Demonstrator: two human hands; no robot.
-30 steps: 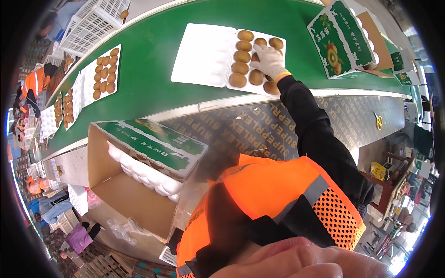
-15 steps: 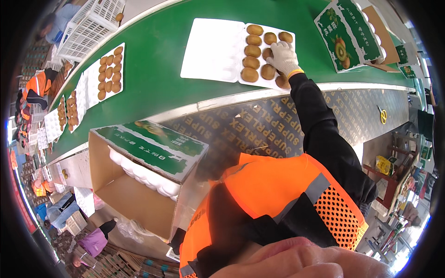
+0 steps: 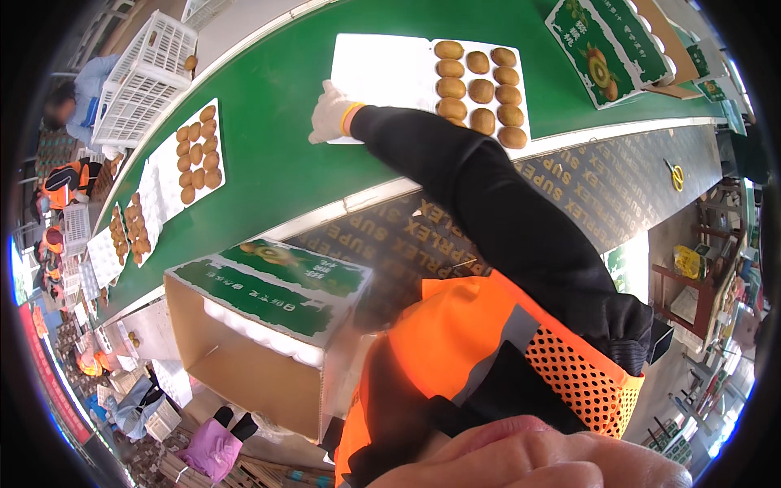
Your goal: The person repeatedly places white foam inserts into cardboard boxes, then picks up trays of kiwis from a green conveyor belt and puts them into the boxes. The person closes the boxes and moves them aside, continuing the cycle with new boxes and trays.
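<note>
A white hinged fruit tray [image 3: 382,69] lies unfolded on the green conveyor belt. Kiwifruit [image 3: 482,91] fill its right half in rows, while the left half, a flat white flap, bears none. My right hand [image 3: 332,114], in a pale glove with a yellow cuff, is closed at the outer left edge of that flap, its fingers curled round it. My black-sleeved right arm crosses in front of the tray's near side and hides part of the lowest fruit. My left hand does not show.
An open green-and-white carton [image 3: 281,276] with white trays inside sits at the near left. Another carton [image 3: 602,57] stands at the far right of the belt. More kiwifruit trays [image 3: 199,154] lie leftward, near stacked white crates [image 3: 150,77]. Yellow-handled scissors [image 3: 675,175] rest on the ledge.
My right hand has left the kiwifruit in the right half and swung left to the flap's outer edge. The fruit rows look straighter, and the view has shifted slightly.
</note>
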